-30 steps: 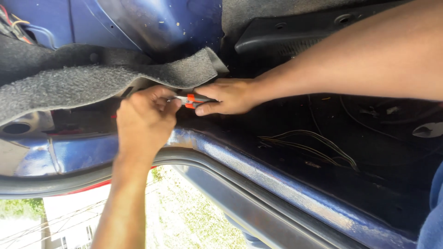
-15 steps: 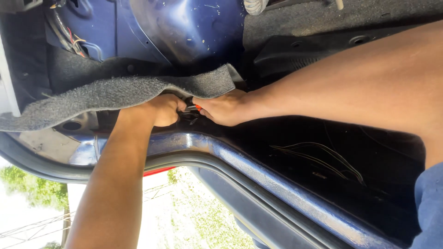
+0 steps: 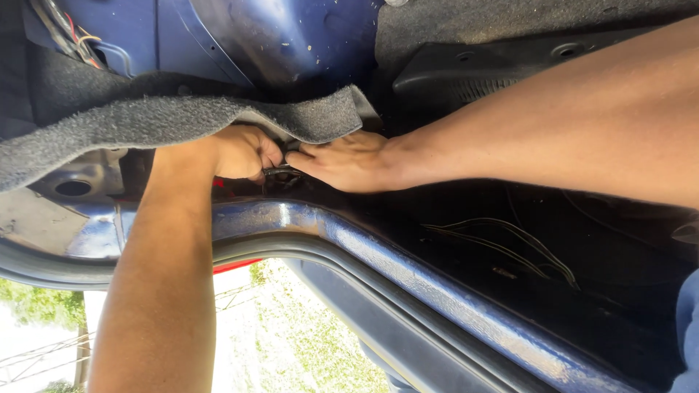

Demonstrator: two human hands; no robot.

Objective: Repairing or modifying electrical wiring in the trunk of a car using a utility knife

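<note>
My left hand point(image 3: 240, 151) reaches up from below, fist closed, tucked under the edge of a grey carpet liner point(image 3: 182, 116). My right hand point(image 3: 342, 161) comes in from the right, its fingers pinched together against the left hand. Between the two hands is a small dark tool point(image 3: 280, 171), gripped from both sides; most of it is hidden by the fingers and the carpet. The hands work just above the blue painted metal sill point(image 3: 378, 255).
A black plastic trim panel point(image 3: 510, 65) sits behind my right forearm. Thin loose wires point(image 3: 510, 244) lie on the dark floor at right. A wire bundle point(image 3: 73, 40) runs at top left. A hole point(image 3: 73, 188) shows in the metal at left. A black rubber seal point(image 3: 328, 276) follows the sill.
Both hands have moved further under the carpet edge. The tool's orange handle, plain a second ago, is now covered by the fingers. The view has shifted slightly.
</note>
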